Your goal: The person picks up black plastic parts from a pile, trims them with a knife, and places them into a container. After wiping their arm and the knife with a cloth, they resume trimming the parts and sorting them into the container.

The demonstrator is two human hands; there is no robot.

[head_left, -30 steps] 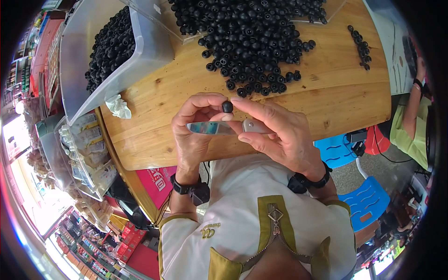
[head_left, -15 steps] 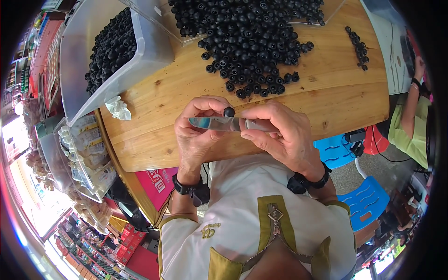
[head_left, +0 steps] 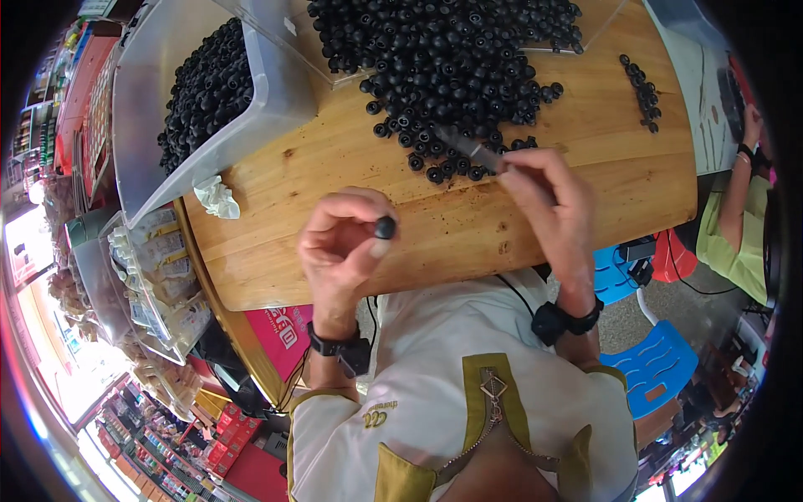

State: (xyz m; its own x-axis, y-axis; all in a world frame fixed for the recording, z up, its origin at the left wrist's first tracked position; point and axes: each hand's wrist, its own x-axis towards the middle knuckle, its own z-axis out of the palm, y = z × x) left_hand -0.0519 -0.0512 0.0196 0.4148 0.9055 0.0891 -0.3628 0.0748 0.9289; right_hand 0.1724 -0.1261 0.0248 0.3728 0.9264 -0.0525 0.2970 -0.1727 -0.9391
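My left hand is above the near part of the table. Its thumb and forefinger pinch one small round black part. My right hand grips a knife, blurred by motion, whose blade points up and left over the near edge of a big pile of black parts. Several of these parts show a round hole, and they look like the one in my left hand. The hands are well apart.
A clear plastic bin with more black parts stands at the left. A crumpled white tissue lies beside it on the wooden table. A short row of black parts lies at the far right. A blue chair and another person's arm are on the right.
My hands have come apart. The knife has swung away from the black part, up and right toward the pile. My left hand, still pinching the part, has moved slightly left and nearer to me.
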